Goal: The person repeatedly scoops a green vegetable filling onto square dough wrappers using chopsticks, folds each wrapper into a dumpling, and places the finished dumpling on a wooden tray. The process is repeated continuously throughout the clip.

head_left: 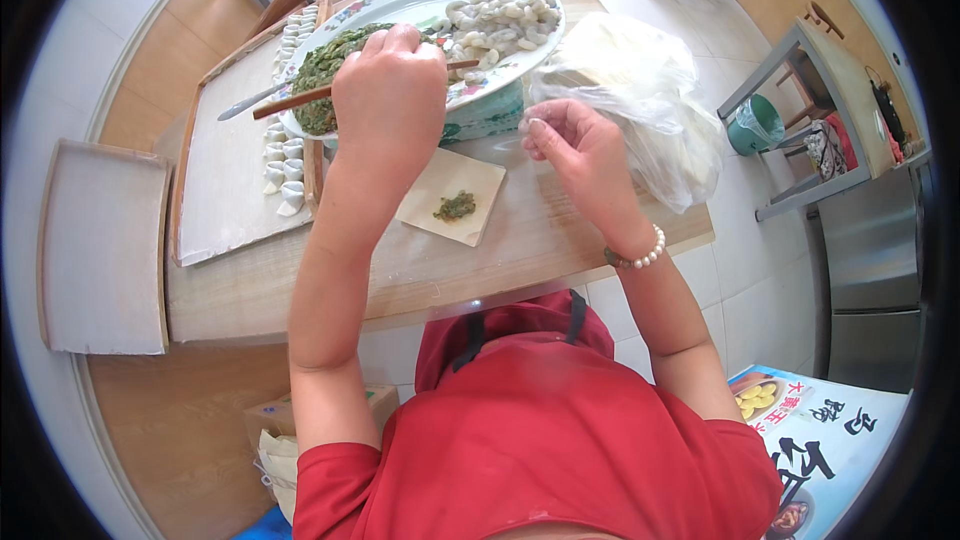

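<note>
My left hand (390,97) is closed around a wooden chopstick (296,100), over the green minced filling (360,41) on a large oval floral plate (379,6). Peeled shrimp (499,19) are heaped at the plate's right end. A metal-coloured flat utensil (251,103) sticks out past the left rim. My right hand (577,154) hovers beside the plate, thumb and fingertips pinching a small pale, translucent piece, perhaps a shrimp. Between my hands a square dough wrapper (480,172) lies flat on the table, with a small clump of filling (455,206) on it.
A wooden-rimmed tray (232,165) holds rows of folded dumplings (283,165); another tray (105,247) is farther left. A clear plastic bag (637,97) sits at the right table edge (690,229). The plate rests on a green patterned support (484,116). A printed sign (832,442) stands lower right.
</note>
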A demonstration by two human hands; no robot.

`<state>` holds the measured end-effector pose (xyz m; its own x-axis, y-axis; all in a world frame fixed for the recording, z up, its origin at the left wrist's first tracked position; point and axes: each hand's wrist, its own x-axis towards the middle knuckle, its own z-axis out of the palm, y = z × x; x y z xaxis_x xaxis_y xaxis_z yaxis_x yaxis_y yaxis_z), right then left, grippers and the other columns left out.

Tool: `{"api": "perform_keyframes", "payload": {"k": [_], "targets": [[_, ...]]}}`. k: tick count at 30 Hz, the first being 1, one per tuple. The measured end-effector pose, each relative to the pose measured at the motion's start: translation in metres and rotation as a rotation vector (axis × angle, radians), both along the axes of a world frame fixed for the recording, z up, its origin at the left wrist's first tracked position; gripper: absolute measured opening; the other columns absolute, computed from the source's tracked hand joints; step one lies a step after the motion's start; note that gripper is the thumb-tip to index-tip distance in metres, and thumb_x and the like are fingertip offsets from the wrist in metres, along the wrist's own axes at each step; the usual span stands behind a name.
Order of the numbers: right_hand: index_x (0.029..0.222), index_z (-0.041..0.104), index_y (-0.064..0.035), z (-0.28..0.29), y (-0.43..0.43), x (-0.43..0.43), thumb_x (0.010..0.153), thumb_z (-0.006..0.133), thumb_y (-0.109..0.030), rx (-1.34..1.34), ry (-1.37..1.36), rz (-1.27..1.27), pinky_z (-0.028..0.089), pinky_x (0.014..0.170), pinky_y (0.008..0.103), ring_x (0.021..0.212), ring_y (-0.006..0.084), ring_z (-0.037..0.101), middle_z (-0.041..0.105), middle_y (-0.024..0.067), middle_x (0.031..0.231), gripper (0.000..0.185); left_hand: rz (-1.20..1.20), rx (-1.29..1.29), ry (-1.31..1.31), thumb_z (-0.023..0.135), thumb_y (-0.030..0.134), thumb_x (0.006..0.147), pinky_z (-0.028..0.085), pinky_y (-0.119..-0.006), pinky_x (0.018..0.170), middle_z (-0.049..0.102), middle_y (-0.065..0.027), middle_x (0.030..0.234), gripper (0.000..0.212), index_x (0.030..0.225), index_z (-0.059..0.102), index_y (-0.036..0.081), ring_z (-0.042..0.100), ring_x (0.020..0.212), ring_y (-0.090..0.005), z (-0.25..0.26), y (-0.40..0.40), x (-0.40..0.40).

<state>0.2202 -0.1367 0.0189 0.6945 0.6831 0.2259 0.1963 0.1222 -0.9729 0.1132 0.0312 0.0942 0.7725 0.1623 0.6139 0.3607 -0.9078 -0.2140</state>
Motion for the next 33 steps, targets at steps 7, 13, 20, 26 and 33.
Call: {"api": "perform_keyframes", "payload": {"k": [7, 13, 20, 26, 33], "targets": [[0.106, 0.059, 0.0034, 0.003, 0.028, -0.001, 0.091, 0.067, -0.005, 0.164, 0.165, 0.041, 0.054, 0.069, 0.0243, 0.078, 0.0102, 0.065, 0.068, 0.0071, 0.092, 0.019, 0.019, -0.140, -0.077, 0.063, 0.001, 0.080, 0.053, -0.040, 0.072, 0.063, -0.0077, 0.085, 0.010, 0.084, 0.072, 0.004, 0.065, 0.084, -0.0275, -0.009, -0.018, -0.022], [0.103, 0.069, 0.0028, -0.007, 0.050, -0.005, 0.085, 0.073, -0.003, 0.159, -0.120, -0.066, 0.052, 0.065, 0.0232, 0.071, 0.0073, 0.063, 0.068, 0.0034, 0.082, 0.019, -0.046, -0.191, -0.194, 0.064, 0.000, 0.079, 0.052, -0.038, 0.069, 0.062, -0.0073, 0.084, 0.009, 0.083, 0.071, 0.004, 0.064, 0.081, -0.0275, -0.019, -0.019, -0.035], [0.084, 0.074, -0.0040, -0.014, 0.014, -0.033, 0.079, 0.076, -0.006, -0.065, -0.641, -0.056, 0.053, 0.064, 0.0325, 0.070, 0.0232, 0.066, 0.066, 0.0099, 0.082, 0.007, -0.066, -0.379, -0.399, 0.072, 0.001, 0.080, 0.051, -0.038, 0.067, 0.064, -0.0075, 0.082, 0.005, 0.085, 0.070, 0.003, 0.064, 0.079, -0.0278, -0.041, -0.016, -0.083], [0.082, 0.074, -0.0049, -0.029, 0.007, -0.053, 0.079, 0.075, -0.009, -0.166, -0.832, 0.073, 0.053, 0.070, 0.0403, 0.078, 0.0309, 0.064, 0.065, 0.0122, 0.083, 0.005, 0.011, -0.520, -0.374, 0.069, -0.001, 0.081, 0.051, -0.038, 0.067, 0.063, -0.0094, 0.083, 0.005, 0.085, 0.070, 0.002, 0.063, 0.077, -0.0290, -0.071, -0.019, -0.115], [0.086, 0.074, -0.0036, -0.024, 0.006, -0.048, 0.080, 0.073, -0.004, -0.183, -0.703, 0.088, 0.054, 0.067, 0.0363, 0.075, 0.0290, 0.066, 0.068, 0.0117, 0.082, 0.006, -0.149, -0.899, -0.390, 0.068, -0.007, 0.082, 0.047, -0.029, 0.062, 0.064, -0.0090, 0.085, 0.008, 0.088, 0.069, -0.003, 0.061, 0.072, -0.0192, -0.107, -0.033, -0.126]]}}
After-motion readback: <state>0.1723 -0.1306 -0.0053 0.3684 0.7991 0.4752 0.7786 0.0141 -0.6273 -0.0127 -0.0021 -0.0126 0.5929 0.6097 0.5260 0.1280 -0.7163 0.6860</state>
